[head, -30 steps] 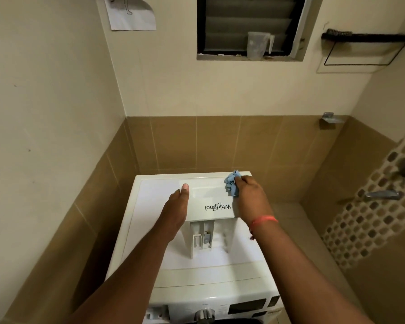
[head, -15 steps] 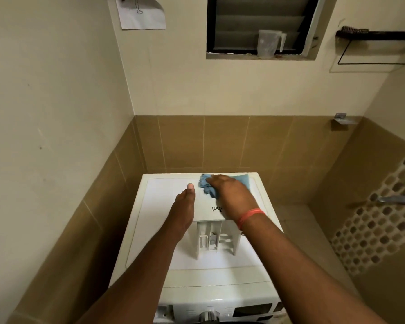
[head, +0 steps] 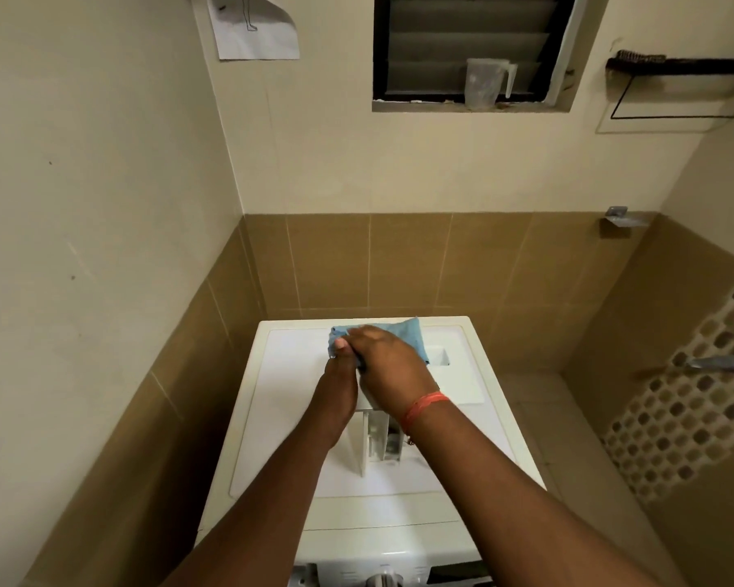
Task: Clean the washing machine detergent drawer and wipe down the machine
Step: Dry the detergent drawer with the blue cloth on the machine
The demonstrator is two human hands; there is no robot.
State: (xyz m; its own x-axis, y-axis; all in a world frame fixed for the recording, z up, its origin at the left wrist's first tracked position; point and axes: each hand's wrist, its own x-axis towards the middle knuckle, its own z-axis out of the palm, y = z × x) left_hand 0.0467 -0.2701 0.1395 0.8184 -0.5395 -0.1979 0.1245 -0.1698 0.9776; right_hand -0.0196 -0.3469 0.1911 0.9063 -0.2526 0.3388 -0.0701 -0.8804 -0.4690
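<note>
A white washing machine (head: 280,417) stands below me against the tiled wall. The white detergent drawer (head: 454,379) lies pulled out on the machine's top, its front panel facing up. My right hand (head: 390,366) presses a blue cloth (head: 403,336) flat on the left part of the panel, with the cloth spread out behind my fingers. My left hand (head: 340,387) grips the drawer's left edge, thumb up against the cloth. The drawer's compartments (head: 378,442) show below my wrists.
A wall stands close on the left and a tiled wall behind the machine. A tap (head: 721,364) juts from the mosaic wall at the right. A clear jug (head: 484,82) sits on the window sill. The control knob (head: 382,580) is at the bottom edge.
My right hand has swept the blue cloth leftwards across the drawer's front panel, from its right end to its left part, covering the logo. My left hand stayed on the drawer's left edge.
</note>
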